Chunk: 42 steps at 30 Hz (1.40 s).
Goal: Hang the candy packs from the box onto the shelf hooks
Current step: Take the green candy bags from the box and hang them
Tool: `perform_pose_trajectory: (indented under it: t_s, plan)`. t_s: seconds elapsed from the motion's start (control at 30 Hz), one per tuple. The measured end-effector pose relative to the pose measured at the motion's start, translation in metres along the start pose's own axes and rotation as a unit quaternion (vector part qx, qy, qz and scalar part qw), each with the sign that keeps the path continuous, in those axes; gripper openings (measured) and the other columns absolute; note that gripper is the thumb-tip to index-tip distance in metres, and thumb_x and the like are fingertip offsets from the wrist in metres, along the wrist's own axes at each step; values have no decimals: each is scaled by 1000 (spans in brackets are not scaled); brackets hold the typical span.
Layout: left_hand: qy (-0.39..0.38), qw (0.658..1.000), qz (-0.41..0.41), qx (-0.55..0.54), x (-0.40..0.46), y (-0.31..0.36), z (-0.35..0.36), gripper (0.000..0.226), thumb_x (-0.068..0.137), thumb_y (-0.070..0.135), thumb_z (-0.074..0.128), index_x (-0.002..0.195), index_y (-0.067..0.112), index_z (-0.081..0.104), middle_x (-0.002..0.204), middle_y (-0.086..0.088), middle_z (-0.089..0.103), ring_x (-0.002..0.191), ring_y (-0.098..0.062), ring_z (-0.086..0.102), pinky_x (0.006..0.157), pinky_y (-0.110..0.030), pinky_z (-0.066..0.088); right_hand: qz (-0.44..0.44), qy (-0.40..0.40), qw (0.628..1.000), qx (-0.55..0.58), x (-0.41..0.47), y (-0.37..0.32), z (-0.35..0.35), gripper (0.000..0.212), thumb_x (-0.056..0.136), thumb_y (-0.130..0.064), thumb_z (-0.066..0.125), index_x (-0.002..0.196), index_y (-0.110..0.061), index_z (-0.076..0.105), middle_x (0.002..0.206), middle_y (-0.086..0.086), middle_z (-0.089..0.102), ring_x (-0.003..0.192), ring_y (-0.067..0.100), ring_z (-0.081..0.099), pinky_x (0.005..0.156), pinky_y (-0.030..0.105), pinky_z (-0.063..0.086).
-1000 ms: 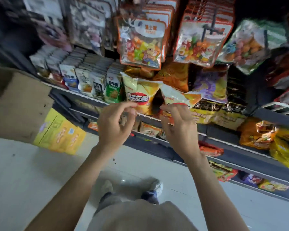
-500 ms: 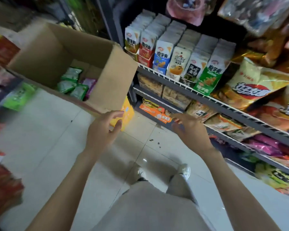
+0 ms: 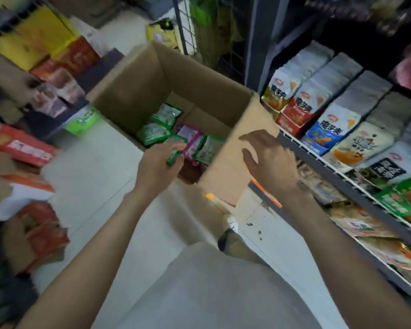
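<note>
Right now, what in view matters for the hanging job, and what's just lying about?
Job:
cardboard box
green candy packs
purple candy packs
left hand, gripping a green pack
right hand, open

Lying about:
shelved snack bags
red cartons

Pale tiled floor [image 3: 90, 176] runs under the scene, with dark crumbs scattered just right of the white shoe [image 3: 231, 223]. Right of the right hand, grey wire shelves [image 3: 323, 162] carry rows of upright snack bags [image 3: 328, 129] in white, blue and red, with flatter packets [image 3: 370, 224] on the tier below. Left of the left hand, red and orange cartons [image 3: 22, 146] are stacked in blur. Beyond both, a dark upright post [image 3: 259, 43] and wire grid [image 3: 183, 27] stand in dim light.
</note>
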<state>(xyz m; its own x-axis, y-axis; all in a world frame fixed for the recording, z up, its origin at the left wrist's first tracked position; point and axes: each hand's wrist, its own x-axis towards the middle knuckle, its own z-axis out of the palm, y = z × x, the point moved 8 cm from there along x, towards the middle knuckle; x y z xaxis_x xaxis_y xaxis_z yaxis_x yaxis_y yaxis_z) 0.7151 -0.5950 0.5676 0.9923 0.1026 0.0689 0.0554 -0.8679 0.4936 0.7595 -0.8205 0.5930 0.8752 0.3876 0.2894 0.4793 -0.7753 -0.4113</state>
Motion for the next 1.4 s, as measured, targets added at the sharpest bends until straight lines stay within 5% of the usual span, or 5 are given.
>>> perform_pose_trajectory:
  t_s: [0.43, 0.77, 0.9, 1.03, 1.4]
  plan:
    - [-229, 958, 158, 76, 130, -94, 45, 44, 82, 23, 73, 124, 18, 59, 116, 0, 66, 106, -18, 60, 91, -30, 42, -1, -319, 937, -141, 138, -36, 190, 36, 95, -13, 51, 131, -13, 47, 131, 10, 49, 121, 30, 49, 84, 39, 48]
    - [-377, 759, 360, 390, 182, -148, 133, 63, 89, 41, 61, 143, 23, 35, 143, -1, 43, 130, -23, 37, 108, -36, 27, 144, -356, 903, -195, 104, 7, 282, 40, 98, -29, 44, 135, -13, 44, 130, 14, 49, 119, 31, 46, 96, 39, 37]
    - [-417, 720, 358, 423, 170, -155, 169, 77, 88, 31, 63, 149, 17, 19, 152, -7, 30, 139, -26, 27, 113, -41, 21, 148, -428, 864, -218, 86, 23, 303, 84, 88, -59, 52, 152, -20, 14, 150, 23, 24, 136, 40, 26, 112, 48, 23]
    - [-419, 711, 388, 409, 164, -157, 186, 76, 88, 34, 63, 147, 15, 20, 149, -8, 35, 137, -27, 31, 114, -43, 20, 140, -468, 836, -249, 75, 32, 314, 100, 87, -61, 55, 151, -31, -16, 156, 29, 0, 143, 48, 7, 116, 57, 10]
    - [-430, 750, 355, 356, 165, -176, 195, 68, 85, 33, 65, 142, 13, 32, 144, -10, 41, 135, -25, 34, 116, -45, 18, 115, -349, 898, -243, 114, 15, 309, 98, 84, -62, 57, 154, -27, -2, 154, 23, 13, 138, 42, 21, 113, 56, 18]
